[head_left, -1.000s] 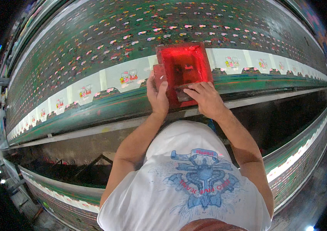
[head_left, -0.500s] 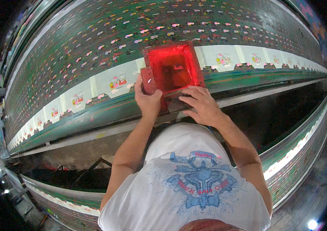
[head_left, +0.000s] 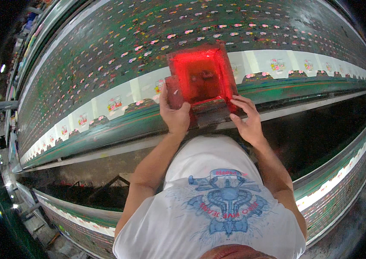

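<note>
A square screen-printing frame lies across the near edge of a long green printing table, with wet, glossy red ink inside it. My left hand is closed round a flat dark-red block, which looks like a squeegee or scraper, against the frame's left side. At the frame's near right corner is my right hand, its thumb and fingers pinching the edge. White pieces with small cartoon prints run in a row beneath and to both sides of the frame. What lies directly under it is hidden.
The table curves away to both sides, its surface dotted with coloured ink marks. A pale rail runs along its near side. Behind me stands a second long table with white pieces along its edge. Dark structures and lights are at far left.
My right hand has shifted from the frame's near edge to its right corner. The frame and my left hand with the block sit slightly farther right in view, and the surroundings have shifted too.
</note>
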The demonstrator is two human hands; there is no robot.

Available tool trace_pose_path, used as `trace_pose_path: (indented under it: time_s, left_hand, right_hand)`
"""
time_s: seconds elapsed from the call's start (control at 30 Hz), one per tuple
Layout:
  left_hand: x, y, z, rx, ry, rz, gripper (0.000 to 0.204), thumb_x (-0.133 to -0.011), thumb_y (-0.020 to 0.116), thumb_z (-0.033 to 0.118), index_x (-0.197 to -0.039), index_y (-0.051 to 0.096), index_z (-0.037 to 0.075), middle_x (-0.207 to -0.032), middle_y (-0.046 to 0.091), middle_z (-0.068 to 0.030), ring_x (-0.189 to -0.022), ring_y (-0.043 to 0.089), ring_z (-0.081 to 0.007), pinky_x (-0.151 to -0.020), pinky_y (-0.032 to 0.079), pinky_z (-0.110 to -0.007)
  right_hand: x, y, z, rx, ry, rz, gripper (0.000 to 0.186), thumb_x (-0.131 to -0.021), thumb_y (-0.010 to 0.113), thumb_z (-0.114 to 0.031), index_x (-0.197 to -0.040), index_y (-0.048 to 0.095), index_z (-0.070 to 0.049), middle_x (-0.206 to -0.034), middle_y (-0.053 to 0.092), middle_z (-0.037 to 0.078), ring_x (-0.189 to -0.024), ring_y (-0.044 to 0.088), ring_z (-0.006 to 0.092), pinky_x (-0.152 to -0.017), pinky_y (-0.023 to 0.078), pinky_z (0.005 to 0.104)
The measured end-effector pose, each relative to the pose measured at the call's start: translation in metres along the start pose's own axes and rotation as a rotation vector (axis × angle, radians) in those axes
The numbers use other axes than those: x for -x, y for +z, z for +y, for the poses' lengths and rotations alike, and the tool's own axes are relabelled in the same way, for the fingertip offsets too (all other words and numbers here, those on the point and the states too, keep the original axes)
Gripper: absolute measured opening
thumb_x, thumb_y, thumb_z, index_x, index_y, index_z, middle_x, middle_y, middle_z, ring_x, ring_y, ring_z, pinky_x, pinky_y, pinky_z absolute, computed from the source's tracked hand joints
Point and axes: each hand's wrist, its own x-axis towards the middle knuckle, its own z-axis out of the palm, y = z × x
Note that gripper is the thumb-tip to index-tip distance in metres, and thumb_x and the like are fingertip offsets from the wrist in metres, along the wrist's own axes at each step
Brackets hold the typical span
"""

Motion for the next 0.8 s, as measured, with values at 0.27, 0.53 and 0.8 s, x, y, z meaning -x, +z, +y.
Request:
trace_pose_path:
  time_s: [0.27,0.53,0.8]
  left_hand:
    - [0.024,0.084,-0.017,-0.097,-0.108,0.035,0.098,-0.080,0.074,-0.018,-0.172,0.043,-0.007,-0.164,0.060,-0.0190,-0.144,0.065,-0.0268,-0.122,0.055,-0.039]
    - [0.024,0.101,-0.005,-0.007,-0.234,0.071,0.099,-0.077,0.074,-0.017,-0.171,0.045,-0.008,-0.161,0.063,-0.0193,-0.143,0.066,-0.0272,-0.123,0.053,-0.039]
    - [0.025,0.099,-0.003,-0.030,-0.242,0.081,0.102,-0.076,0.074,-0.020,-0.172,0.044,-0.006,-0.157,0.066,-0.0192,-0.139,0.069,-0.0269,-0.118,0.057,-0.041]
  right_hand:
    - [0.000,-0.088,0.065,-0.152,0.006,-0.029,0.053,-0.092,0.085,-0.002,-0.144,0.075,-0.007,-0.152,0.072,0.017,-0.147,0.063,0.0372,-0.127,0.047,0.0497]
    - [-0.009,-0.123,0.088,-0.152,-0.093,-0.171,0.049,-0.093,0.084,-0.002,-0.141,0.076,-0.007,-0.152,0.072,0.016,-0.149,0.063,0.0394,-0.127,0.049,0.0514]
    - [-0.024,-0.130,0.081,-0.042,-0.287,-0.170,0.045,-0.093,0.085,-0.006,-0.137,0.076,-0.007,-0.143,0.073,0.015,-0.136,0.068,0.0391,-0.120,0.054,0.0521]
